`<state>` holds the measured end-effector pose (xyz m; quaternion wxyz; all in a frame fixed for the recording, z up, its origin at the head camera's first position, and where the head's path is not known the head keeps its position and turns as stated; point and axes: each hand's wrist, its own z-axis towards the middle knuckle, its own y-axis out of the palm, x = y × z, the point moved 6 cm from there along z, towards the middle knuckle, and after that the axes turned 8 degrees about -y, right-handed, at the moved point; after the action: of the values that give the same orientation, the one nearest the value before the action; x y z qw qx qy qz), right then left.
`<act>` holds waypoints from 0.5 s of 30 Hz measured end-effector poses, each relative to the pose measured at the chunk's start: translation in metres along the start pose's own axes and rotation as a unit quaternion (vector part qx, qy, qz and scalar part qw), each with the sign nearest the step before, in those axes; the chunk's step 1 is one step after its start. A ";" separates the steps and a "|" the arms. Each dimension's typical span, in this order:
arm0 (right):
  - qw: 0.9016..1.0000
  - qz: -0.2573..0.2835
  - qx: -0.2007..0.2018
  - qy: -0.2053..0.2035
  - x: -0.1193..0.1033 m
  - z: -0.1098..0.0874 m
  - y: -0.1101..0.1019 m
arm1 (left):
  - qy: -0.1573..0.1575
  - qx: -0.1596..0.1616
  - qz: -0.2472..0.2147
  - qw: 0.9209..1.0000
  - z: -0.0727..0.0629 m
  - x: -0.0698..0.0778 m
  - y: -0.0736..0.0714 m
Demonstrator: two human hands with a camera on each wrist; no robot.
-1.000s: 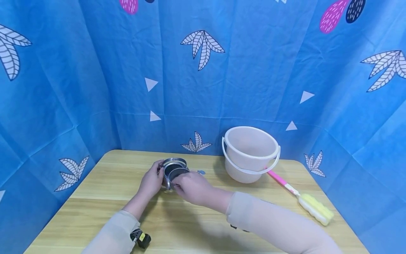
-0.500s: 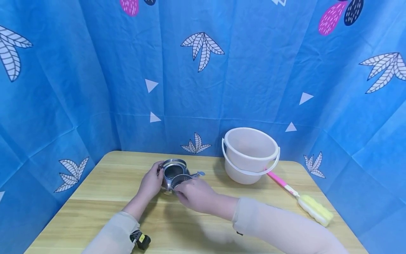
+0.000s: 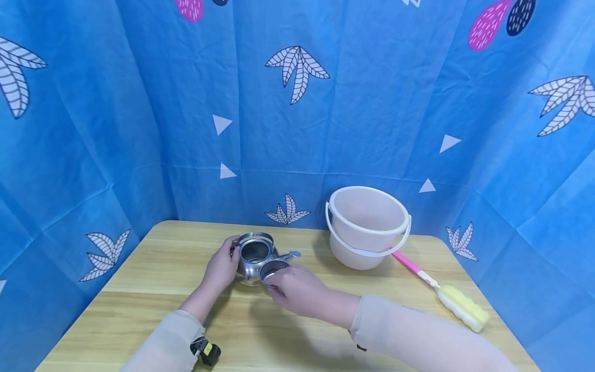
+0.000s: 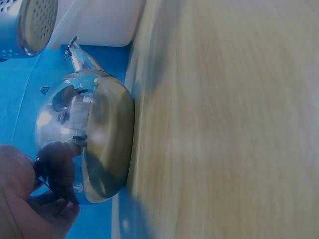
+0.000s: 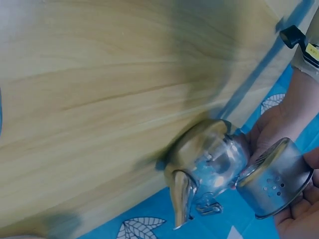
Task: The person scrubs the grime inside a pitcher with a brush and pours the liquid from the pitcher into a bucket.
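Observation:
A shiny steel teapot [image 3: 249,272] stands on the table with its top open and its spout [image 3: 289,255] pointing right. My left hand [image 3: 222,262] grips it at its left side; the exact grip is partly hidden. Between the thumb and fingers of my right hand [image 3: 298,290] is a perforated steel tea infuser [image 5: 274,178], pinched at its rim. The infuser is clear of the teapot's mouth, raised just to the right of it. Small holes show on its base in the left wrist view, where the teapot's round body [image 4: 107,134] also appears.
A white bucket [image 3: 362,237] with a hanging handle stands at the back right. A pink-handled sponge brush [image 3: 462,306] lies beside it along the right side of the wooden table [image 3: 153,268]. Blue patterned cloth [image 3: 279,134] encloses the back and sides.
My right hand has drawn the infuser from over the teapot's mouth to the right and slightly toward me, uncovering the opening. The left hand and teapot have stayed in place.

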<state>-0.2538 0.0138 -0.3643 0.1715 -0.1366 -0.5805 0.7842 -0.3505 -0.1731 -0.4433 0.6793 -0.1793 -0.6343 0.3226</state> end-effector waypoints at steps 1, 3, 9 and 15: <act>1.000 0.004 0.000 0.000 0.000 -0.001 0.000 | 0.000 0.000 0.000 1.000 0.000 0.000 0.000; 1.000 0.010 0.001 0.002 0.000 -0.003 0.001 | -0.001 -0.001 0.000 1.000 0.000 0.001 -0.001; 1.000 0.022 0.005 0.000 0.001 -0.009 0.002 | -0.005 -0.004 0.001 1.000 -0.001 0.001 -0.001; 0.999 0.041 0.004 0.004 0.004 -0.014 0.003 | -0.002 -0.004 0.000 1.000 0.000 0.000 0.000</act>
<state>-0.2520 0.0271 -0.3718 0.1424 -0.1629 -0.5702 0.7925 -0.3503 -0.1734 -0.4430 0.6775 -0.1814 -0.6366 0.3207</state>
